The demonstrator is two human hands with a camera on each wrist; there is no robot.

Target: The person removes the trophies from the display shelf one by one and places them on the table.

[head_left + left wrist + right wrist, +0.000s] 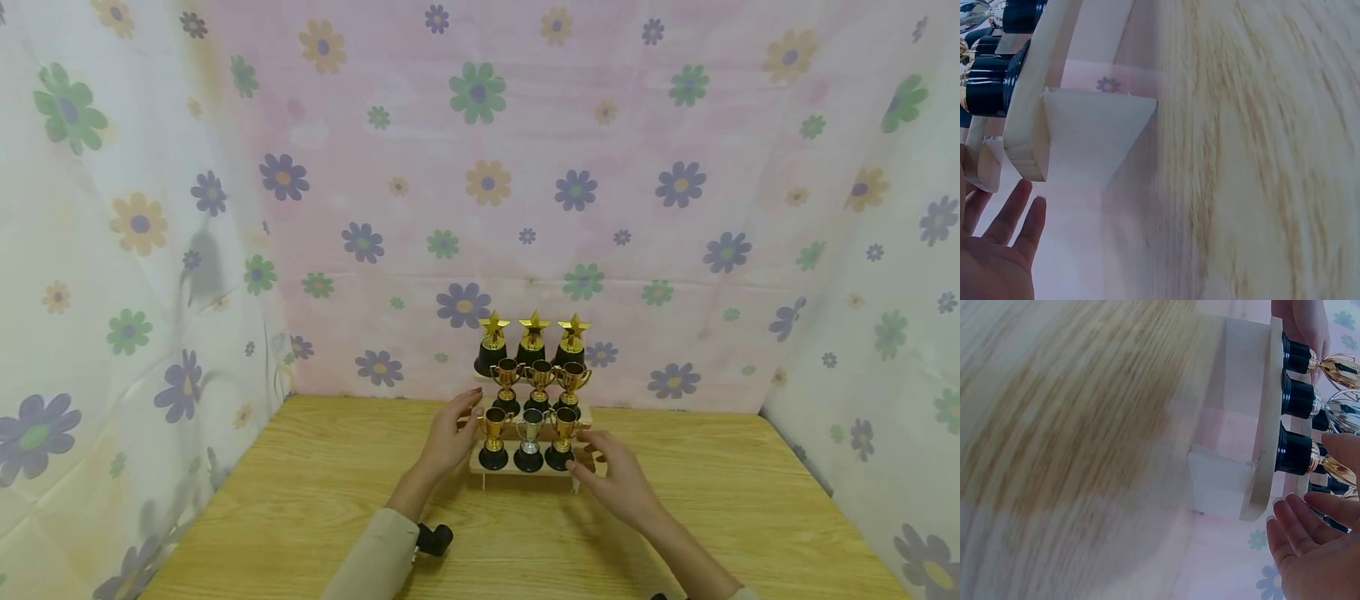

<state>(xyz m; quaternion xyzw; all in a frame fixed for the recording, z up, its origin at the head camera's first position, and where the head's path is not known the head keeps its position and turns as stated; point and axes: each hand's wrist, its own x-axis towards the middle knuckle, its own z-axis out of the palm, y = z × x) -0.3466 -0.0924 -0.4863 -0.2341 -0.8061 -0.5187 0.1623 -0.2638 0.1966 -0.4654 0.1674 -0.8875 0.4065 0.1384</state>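
A three-tier wooden display stand [477, 460] holds rows of small trophies. On the lowest step stand a gold trophy cup [494, 427], a silver trophy cup [531, 429] and another gold trophy cup [564, 427], all upright on black bases. Gold cups [540, 379] fill the middle step, and star trophies [534, 329] the top. My left hand [452, 433] is at the stand's left side, its fingertips right at the shelf end [1029, 150] in the left wrist view. Relaxed fingers of my right hand [621, 477] spread beside the front right gold cup, holding nothing.
The stand is on a wood-grain table [330, 483], towards its back edge. Behind it hangs a flower-print cloth [480, 142], with more such cloth along both sides. A black device [435, 540] sits at my left wrist.
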